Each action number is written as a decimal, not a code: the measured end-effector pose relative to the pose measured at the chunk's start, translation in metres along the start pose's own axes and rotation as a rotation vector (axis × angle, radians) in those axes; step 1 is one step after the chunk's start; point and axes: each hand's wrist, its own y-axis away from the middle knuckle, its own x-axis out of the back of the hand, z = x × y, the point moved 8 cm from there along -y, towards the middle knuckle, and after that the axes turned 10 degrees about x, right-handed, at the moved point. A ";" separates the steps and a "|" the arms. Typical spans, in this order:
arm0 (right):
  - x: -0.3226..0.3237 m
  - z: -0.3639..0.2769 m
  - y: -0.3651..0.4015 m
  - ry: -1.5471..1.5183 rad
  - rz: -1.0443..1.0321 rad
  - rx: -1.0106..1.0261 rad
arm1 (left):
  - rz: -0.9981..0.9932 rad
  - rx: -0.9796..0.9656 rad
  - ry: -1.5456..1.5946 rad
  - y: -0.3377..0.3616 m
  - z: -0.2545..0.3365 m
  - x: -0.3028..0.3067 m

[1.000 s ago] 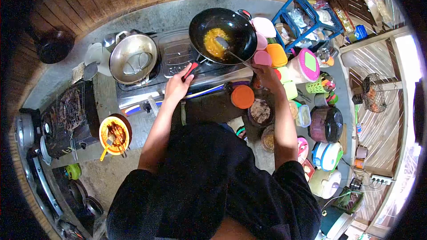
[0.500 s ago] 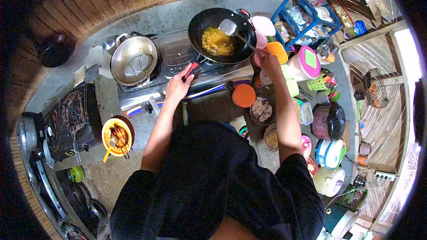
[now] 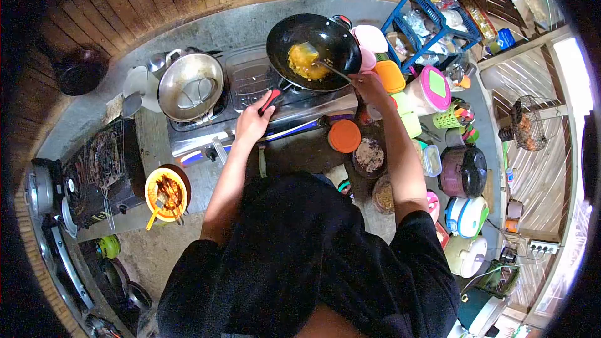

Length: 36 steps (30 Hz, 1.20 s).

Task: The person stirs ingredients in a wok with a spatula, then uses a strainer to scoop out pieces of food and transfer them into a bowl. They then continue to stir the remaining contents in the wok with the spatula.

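My left hand (image 3: 252, 123) is closed around the red and black handle (image 3: 270, 100) of a black wok (image 3: 337, 37) on the gas stove (image 3: 247, 81). Inside the wok lies yellow, egg-like food (image 3: 313, 72) in small pieces. From the right, my right hand (image 3: 370, 89) grips the long handle of a spatula (image 3: 335, 71). Its blade sits low in the wok among the food, partly covered with yellow. To the left, an empty-looking steel pan (image 3: 172, 92) with a thin wire piece rests on the other burner.
An orange bowl (image 3: 150, 191) of dark red sauce with a brush stands at left, beside a charcoal grill (image 3: 103, 159). Right of the stove are an orange lid (image 3: 344, 136), a bowl of brown powder (image 3: 369, 155), a pink-lidded container (image 3: 432, 89) and a blue rack (image 3: 400, 20).
The spatula blade has dropped from above the wok's right side into the food, moving left and down. My right hand has lowered slightly; my left hand still holds the handle.
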 end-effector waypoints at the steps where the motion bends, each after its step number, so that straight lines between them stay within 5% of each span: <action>1: 0.003 -0.009 0.001 -0.001 0.000 -0.001 | -0.001 0.000 -0.001 -0.001 -0.001 -0.001; 3: -0.012 -0.006 0.011 -0.331 -0.141 -0.272 | 0.012 -0.023 0.006 -0.001 -0.001 -0.001; 13: 0.006 0.008 0.027 -0.438 0.034 -0.139 | -0.010 0.007 -0.012 -0.001 -0.002 -0.001; 15: 0.033 0.002 0.027 -0.014 0.237 0.074 | -0.008 0.010 -0.026 -0.001 -0.001 0.000; 18: 0.050 -0.015 0.033 0.253 0.154 -0.142 | -0.041 0.053 -0.041 -0.001 -0.003 -0.001; 22: 0.063 -0.016 0.039 0.425 0.225 -0.097 | -0.005 -0.016 0.023 -0.002 -0.005 -0.003; 28: 0.056 0.017 0.042 0.429 -0.030 -0.172 | -0.026 0.009 0.004 0.000 0.000 0.001; 31: 0.045 -0.008 0.036 0.397 -0.200 0.040 | -0.013 -0.022 0.003 -0.001 -0.001 0.000; 33: 0.038 -0.017 0.041 0.024 -0.277 -0.298 | -0.018 -0.011 0.015 -0.001 -0.001 0.000; 34: 0.034 -0.020 0.043 0.025 -0.276 -0.298 | -0.018 -0.012 0.015 -0.001 0.000 0.000; 36: 0.025 -0.034 0.040 0.192 -0.278 -0.050 | -0.039 0.019 -0.004 -0.001 -0.001 -0.001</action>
